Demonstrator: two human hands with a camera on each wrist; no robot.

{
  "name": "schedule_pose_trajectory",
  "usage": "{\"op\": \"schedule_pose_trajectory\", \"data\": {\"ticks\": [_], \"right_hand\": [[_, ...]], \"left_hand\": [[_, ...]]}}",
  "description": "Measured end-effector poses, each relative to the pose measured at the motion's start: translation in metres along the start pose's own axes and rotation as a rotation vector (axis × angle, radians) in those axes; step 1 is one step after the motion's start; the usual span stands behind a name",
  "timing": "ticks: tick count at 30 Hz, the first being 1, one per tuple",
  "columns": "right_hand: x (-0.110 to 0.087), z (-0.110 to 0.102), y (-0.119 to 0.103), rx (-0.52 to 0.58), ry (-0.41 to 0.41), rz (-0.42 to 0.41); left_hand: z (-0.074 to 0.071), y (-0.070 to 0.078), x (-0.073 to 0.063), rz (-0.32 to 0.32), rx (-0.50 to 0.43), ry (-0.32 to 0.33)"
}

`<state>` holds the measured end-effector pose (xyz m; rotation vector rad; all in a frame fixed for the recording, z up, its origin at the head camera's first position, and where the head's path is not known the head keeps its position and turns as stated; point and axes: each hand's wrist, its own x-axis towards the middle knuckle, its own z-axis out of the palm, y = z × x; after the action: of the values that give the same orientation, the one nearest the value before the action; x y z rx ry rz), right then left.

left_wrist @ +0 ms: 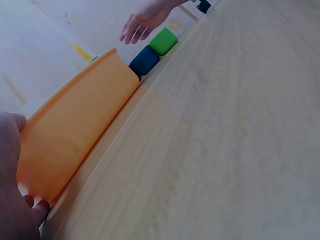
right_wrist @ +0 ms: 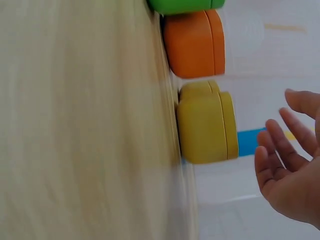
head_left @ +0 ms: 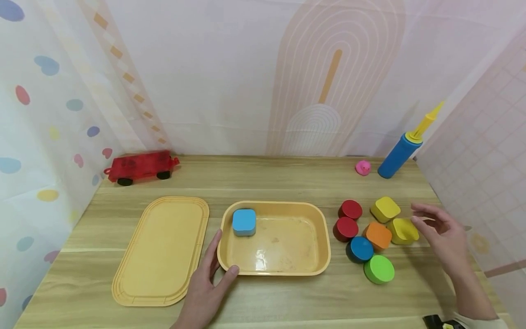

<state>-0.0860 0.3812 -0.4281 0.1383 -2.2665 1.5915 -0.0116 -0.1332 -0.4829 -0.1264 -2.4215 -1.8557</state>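
Observation:
My left hand point(head_left: 205, 285) holds the near left corner of a yellow plastic tub point(head_left: 275, 273), thumb on the front rim and fingers along the left wall. A light-blue rounded-square block point(head_left: 244, 222) sits inside the tub at the far left. On the right, my right hand point(head_left: 445, 237) hovers with loosely bent fingers and nothing in them, beside a yellow block point(head_left: 403, 231) whose top is dipped. In the right wrist view a gap shows between the fingers and that yellow block point(right_wrist: 206, 129). Around it stand another yellow block point(head_left: 385, 209) and an orange block point(head_left: 378, 236).
Two red round blocks point(head_left: 346, 229), a dark blue one point(head_left: 360, 249) and a green one point(head_left: 379, 269) stand right of the tub. Left lies a yellow lid point(head_left: 164, 251). At the back are a red toy wagon point(head_left: 141, 167), a pink toy point(head_left: 363, 167) and a blue-yellow pump point(head_left: 400, 155).

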Motion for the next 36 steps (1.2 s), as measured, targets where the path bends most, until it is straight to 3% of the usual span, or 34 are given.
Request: {"op": "schedule_pose_trajectory", "data": {"ticks": [7,14,17,29,36], "right_hand": [[0.001,-0.013,0.015,-0.157,-0.111,0.005],[-0.001,-0.024,0.027,-0.252,-0.221,0.130],[-0.002,-0.026,0.033,-0.285,-0.261,0.139],[-0.002,-0.038,0.046,-0.255,-0.386,0.106],[-0.004,-0.041,0.045,-0.254,-0.403,0.124]], "left_hand": [[0.000,-0.001,0.001,0.009,0.004,-0.002],[0.000,-0.001,0.001,0.003,0.005,-0.005],[0.000,-0.001,0.001,0.003,0.010,-0.005],[0.000,0.000,0.000,-0.002,0.020,-0.002],[0.000,0.001,0.000,-0.008,0.041,0.007]]}}
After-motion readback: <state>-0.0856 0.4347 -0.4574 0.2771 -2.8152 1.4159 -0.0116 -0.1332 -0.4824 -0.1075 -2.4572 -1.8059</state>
